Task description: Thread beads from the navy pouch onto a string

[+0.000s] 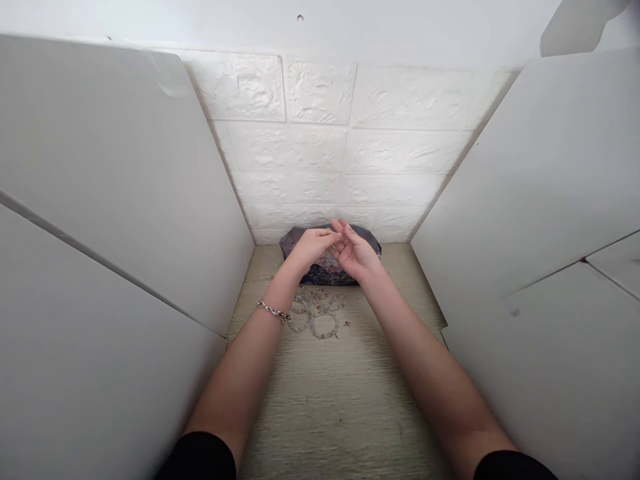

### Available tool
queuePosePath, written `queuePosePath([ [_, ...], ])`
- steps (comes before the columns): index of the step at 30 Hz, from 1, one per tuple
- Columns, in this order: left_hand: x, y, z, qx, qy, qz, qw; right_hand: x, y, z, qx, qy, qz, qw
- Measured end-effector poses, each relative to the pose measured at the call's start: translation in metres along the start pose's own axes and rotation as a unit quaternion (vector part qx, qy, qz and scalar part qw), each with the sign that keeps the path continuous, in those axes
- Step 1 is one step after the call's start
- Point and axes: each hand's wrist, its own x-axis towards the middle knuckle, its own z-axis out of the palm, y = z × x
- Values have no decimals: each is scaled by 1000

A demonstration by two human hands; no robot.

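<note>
My left hand (314, 247) is closed in a pinch, its fingertips meeting those of my right hand (356, 255). That hand is turned palm up, with thumb and a finger drawn together and the other fingers loosely bent. Whatever lies between the fingertips is too small to make out. Just behind and below both hands sits a dark plastic bag (370, 241) with small pale and pinkish pieces showing in its opening. Several beaded bracelets (325, 327) lie on the floor in front of the bag, in pale, clear beads.
A tiny loose piece (347, 323) lies right of the bracelets on the wood-grain surface (330, 407). White panels (125, 153) rise close on the left, and more panels (540, 173) on the right. A white brick-patterned wall (400, 150) closes off the back.
</note>
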Motion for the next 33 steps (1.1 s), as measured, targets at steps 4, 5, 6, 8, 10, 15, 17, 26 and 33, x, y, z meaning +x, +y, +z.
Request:
queuePosePath([
  [4,1,-1,-1,1,-9,-3,1000,1,1,-1,3,4,0,1000],
  [5,1,-1,-1,2,-7,-2,1000,1,1,-1,4,5,0,1000],
  [6,1,0,-1,4,-6,-2,1000,2,1,-2,5,6,0,1000],
  [8,1,0,0,8,-3,-1,1000,2,1,-2,8,8,2,1000],
  [10,1,0,0,13,-4,-1,1000,2,1,-2,16,9,5,1000],
  [15,0,0,1,17,-3,0,1000,1,2,-1,29,12,8,999],
  [17,0,0,1,18,-2,0,1000,1,2,-1,26,14,9,1000],
  [26,-1,2,1,18,5,-10,1000,1,3,0,36,14,14,999],
  [33,1,-2,-1,17,2,-14,1000,1,4,0,25,16,2,1000],
])
